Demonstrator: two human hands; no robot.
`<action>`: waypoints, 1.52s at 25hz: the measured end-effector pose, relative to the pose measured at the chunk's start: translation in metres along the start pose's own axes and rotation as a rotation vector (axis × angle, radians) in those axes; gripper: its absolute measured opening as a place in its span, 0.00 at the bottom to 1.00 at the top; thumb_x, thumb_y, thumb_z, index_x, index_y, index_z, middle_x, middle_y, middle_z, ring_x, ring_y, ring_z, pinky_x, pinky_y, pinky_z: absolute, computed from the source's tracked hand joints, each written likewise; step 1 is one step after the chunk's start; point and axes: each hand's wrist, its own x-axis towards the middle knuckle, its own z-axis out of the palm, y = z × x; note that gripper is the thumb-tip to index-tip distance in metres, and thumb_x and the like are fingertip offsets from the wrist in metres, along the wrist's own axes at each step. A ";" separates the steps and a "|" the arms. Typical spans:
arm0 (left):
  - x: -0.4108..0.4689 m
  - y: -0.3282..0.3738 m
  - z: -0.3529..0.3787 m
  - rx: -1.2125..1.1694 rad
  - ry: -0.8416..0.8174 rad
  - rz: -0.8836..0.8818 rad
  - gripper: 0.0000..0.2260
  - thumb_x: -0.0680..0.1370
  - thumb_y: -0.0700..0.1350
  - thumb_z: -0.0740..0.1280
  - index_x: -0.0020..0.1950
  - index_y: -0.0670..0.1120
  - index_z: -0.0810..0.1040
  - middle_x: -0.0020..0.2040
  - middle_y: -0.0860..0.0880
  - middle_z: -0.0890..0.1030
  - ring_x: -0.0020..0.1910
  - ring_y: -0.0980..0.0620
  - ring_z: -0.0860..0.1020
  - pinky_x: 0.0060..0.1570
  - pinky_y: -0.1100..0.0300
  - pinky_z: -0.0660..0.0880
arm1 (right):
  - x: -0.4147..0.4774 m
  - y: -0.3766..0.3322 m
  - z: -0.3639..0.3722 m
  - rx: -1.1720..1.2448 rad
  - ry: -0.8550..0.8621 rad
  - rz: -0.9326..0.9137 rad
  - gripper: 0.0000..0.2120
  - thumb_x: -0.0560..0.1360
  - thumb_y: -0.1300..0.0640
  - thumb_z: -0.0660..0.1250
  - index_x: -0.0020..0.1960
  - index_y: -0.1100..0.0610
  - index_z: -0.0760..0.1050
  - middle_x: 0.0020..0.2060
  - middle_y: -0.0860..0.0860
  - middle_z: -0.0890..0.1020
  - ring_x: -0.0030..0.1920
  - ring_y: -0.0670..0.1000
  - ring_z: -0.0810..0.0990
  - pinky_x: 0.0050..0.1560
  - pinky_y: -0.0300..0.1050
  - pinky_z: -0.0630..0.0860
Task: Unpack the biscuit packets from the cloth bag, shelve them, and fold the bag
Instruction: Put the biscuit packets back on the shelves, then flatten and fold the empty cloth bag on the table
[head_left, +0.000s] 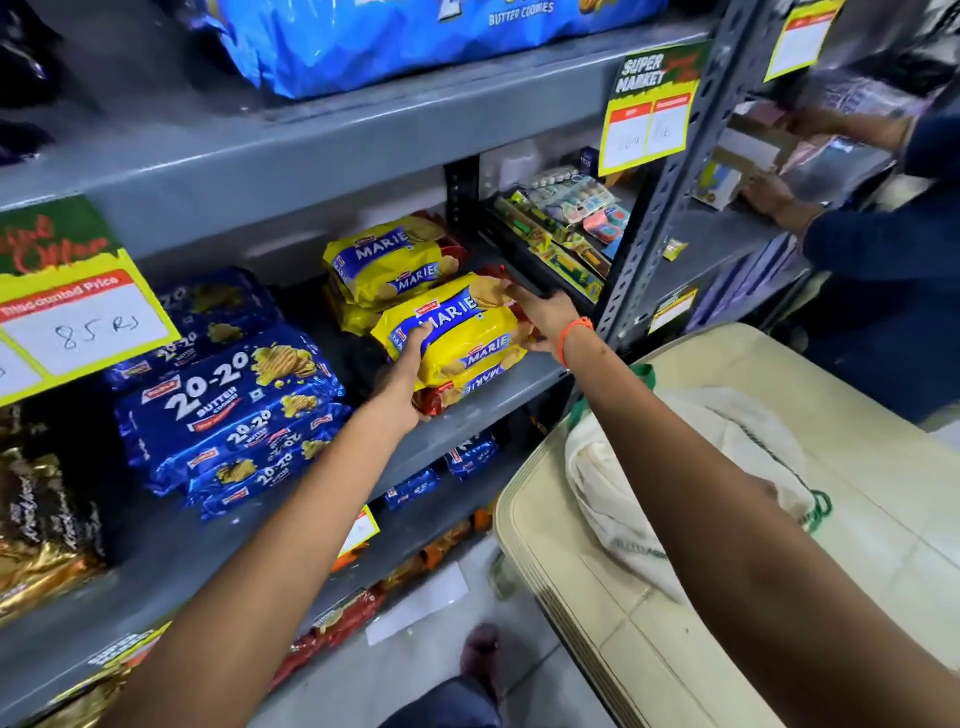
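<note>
- Far left of the shelf (467, 400) there's a price tag (78, 322) hanging off the edge, handwritten 85, so this is clearly a shop display.
- Next along, a stack of blue 20-20 packets (228, 415) lying flat with the labels facing out, guessing so shoppers can read them.
- Left hand (410, 374) is under and around the near end of the yellow Marie packets (457, 338), grip pressed onto the wrapper, taking the weight from below.
- That bundle sits at the front edge of the shelf, just in front of another Marie stack (389, 260) further back. Looks like it's being lined up with that pile so the same brand stays together.
- Right hand (540, 312) with the orange band has its grip curled on the far end of the same bundle, steadying it so it goes in square.
- Over on the right, the cloth bag (675, 467) lies crumpled and flat on the cream counter (779, 597). Looks pretty much empty to me, so folding it is probably what's left.
- Someone else (893, 270) is working the next rack.
</note>
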 end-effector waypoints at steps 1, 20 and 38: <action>-0.001 -0.002 0.000 -0.018 -0.013 -0.001 0.31 0.64 0.66 0.69 0.60 0.49 0.74 0.51 0.45 0.82 0.46 0.45 0.81 0.37 0.53 0.78 | -0.006 0.003 -0.002 0.045 -0.001 -0.008 0.37 0.71 0.43 0.69 0.70 0.63 0.61 0.45 0.55 0.79 0.38 0.50 0.78 0.54 0.52 0.79; -0.016 -0.166 0.171 0.071 -0.128 -0.117 0.13 0.74 0.38 0.65 0.30 0.44 0.68 0.17 0.50 0.68 0.12 0.57 0.62 0.17 0.71 0.62 | -0.092 0.178 -0.217 -0.074 0.216 0.366 0.16 0.76 0.48 0.63 0.54 0.60 0.73 0.41 0.56 0.80 0.33 0.52 0.75 0.35 0.39 0.71; 0.061 -0.149 0.295 1.958 -0.811 0.716 0.25 0.76 0.43 0.66 0.71 0.48 0.62 0.62 0.37 0.75 0.51 0.38 0.80 0.48 0.50 0.79 | -0.088 0.277 -0.164 0.489 0.524 0.581 0.11 0.79 0.57 0.57 0.39 0.55 0.69 0.36 0.54 0.75 0.30 0.48 0.75 0.23 0.39 0.77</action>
